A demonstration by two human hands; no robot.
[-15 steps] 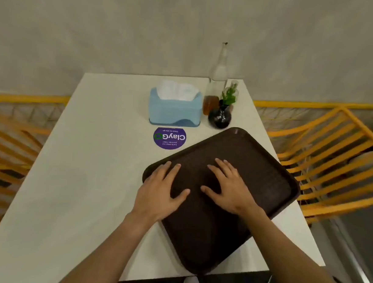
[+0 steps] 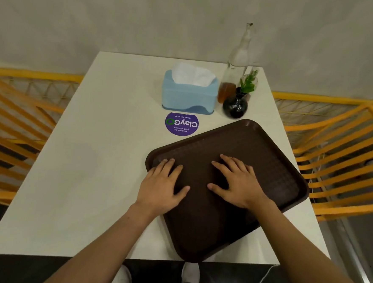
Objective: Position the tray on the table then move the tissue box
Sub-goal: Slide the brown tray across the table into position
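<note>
Since the earlier frame almost nothing had moved: both hands stayed flat on the tray, which kept the same skewed angle. The left hand (image 2: pixel 163 187) and the right hand (image 2: pixel 236 183) lay with fingers spread, palms pressing down on the brown tray (image 2: pixel 274 160), grasping nothing. Its near corner, below the wrists, overhung the edge of the table (image 2: pixel 80 167). Beyond the fingertips sat a purple sticker (image 2: pixel 181 124), then the blue tissue box (image 2: pixel 189 96), with a dark vase (image 2: pixel 235 105) and a glass bottle (image 2: pixel 236 67) to its right. If the 2 hands pushed forward carelessly, the far corner could probably knock the vase.
</note>
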